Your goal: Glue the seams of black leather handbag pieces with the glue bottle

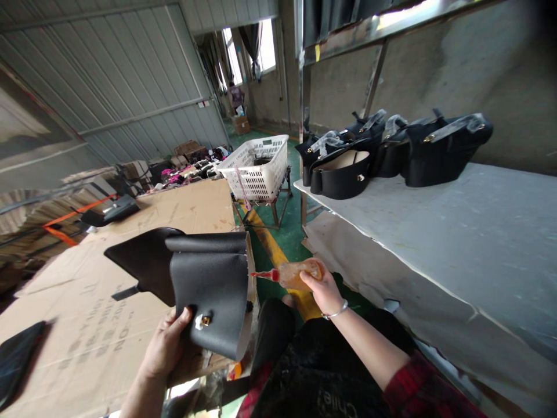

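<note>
My left hand (167, 342) grips the lower left edge of a black leather bag piece (211, 290), thumb on its front near a small gold clasp. A wide dark flap (143, 261) with a narrow strap extends to the left of that piece. In my right hand (322, 287) is a squeeze bottle (298, 274) of amber liquid, probably glue. The bottle lies almost level, its red nozzle pointing left, close to the right edge of the bag piece. Whether the tip touches that edge I cannot tell.
Cardboard covers the work table (87, 302); another dark piece (20, 360) lies at its left. A white plastic basket (256, 174) stands on a metal frame ahead. Several black handbags (444, 151) with wrapped handles stand on the grey-white table (478, 232) at right.
</note>
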The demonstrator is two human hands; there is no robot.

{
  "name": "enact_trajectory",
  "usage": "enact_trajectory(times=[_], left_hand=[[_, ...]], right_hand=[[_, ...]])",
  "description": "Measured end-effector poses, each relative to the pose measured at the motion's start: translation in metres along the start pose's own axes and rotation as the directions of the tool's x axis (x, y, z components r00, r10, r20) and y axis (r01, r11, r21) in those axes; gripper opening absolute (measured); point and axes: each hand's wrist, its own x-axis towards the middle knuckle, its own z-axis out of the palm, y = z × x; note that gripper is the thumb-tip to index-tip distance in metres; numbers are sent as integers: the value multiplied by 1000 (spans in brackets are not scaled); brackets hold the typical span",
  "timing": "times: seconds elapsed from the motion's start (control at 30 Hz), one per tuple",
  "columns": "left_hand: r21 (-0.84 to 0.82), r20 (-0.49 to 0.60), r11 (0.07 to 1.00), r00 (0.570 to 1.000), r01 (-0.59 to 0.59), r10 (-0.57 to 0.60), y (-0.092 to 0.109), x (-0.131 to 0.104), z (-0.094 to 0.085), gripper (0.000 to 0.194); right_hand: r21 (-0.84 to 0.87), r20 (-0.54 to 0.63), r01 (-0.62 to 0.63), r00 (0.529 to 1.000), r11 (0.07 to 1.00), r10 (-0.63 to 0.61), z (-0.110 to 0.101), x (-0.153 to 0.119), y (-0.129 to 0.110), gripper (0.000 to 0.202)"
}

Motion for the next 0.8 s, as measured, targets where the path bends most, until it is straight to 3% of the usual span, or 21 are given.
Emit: enact_trajectory(times=[0.17, 0.47, 0.57, 0.8], left_hand=[[-18, -6, 999, 999, 34, -35, 6, -4, 9, 31], [-41, -39, 999, 999, 30, -32, 9, -6, 15, 35], [-17, -47, 1000, 999, 9, -10, 10, -6, 16, 40], [-3, -43, 1000, 999, 1, -1, 12, -7, 17, 42]], right_hand=[[-24, 12, -90, 996, 996, 90, -10, -17, 13, 40], [215, 32, -298, 954, 930, 298, -5, -61, 14, 43], [184, 41, -289, 957, 939, 287, -4, -70, 11, 43], [-11, 23, -141, 990, 990, 141, -12, -73, 12, 37]])
